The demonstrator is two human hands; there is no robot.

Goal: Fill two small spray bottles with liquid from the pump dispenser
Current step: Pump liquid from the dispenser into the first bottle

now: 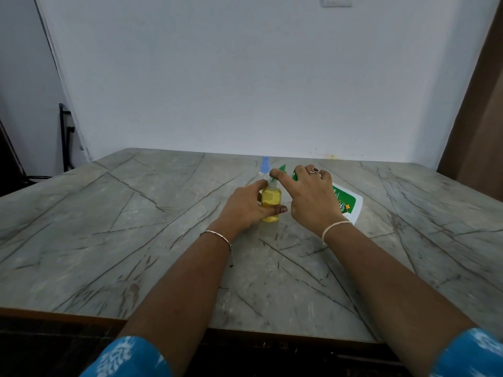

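Two hands meet at a small bottle of yellow liquid near the middle of the table.

The left hand (246,206) wraps around the yellow-filled spray bottle (270,204), thumb across its front and fingers behind, holding it upright on the marble-patterned table (109,227). The right hand (310,198) arches above it, wrist raised, forefinger and thumb closed on the bottle's top, the other fingers loosely spread over the green pump head. The pump dispenser (349,204), white with a green label, sits just behind and right of that hand. A second spray bottle (264,165) with a blue cap stands just behind the first. Both forearms reach straight forward, blue patterned sleeves at the frame's bottom.
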